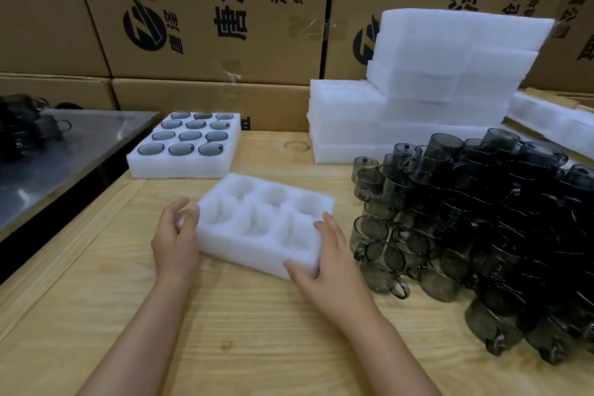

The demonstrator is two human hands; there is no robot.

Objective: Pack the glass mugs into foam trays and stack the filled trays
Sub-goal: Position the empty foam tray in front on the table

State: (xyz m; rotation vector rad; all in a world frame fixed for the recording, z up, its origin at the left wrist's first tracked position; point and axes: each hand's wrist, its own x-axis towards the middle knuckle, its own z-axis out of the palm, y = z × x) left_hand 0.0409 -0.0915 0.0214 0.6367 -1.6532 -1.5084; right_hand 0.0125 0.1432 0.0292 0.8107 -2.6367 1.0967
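An empty white foam tray (pixel 231 244) with several round pockets lies on the wooden table (pixel 96 267) in front of me. My left hand (pixel 175 241) grips its left edge, thumb and fingers around the corner. My right hand (pixel 328 270) holds its near right corner, thumb along the front wall and fingers over the top edge. A filled foam tray (pixel 176 169) with several smoky glass mugs in its pockets sits further back on the left. A big heap of loose smoky glass mugs (pixel 482 235) is piled at the right.
A stack of empty foam trays (pixel 427 96) stands at the back right. Cardboard boxes (pixel 209 16) wall off the back. A metal table (pixel 58 151) with a few dark mugs (pixel 29 125) adjoins on the left. Bare wood shows in the near middle.
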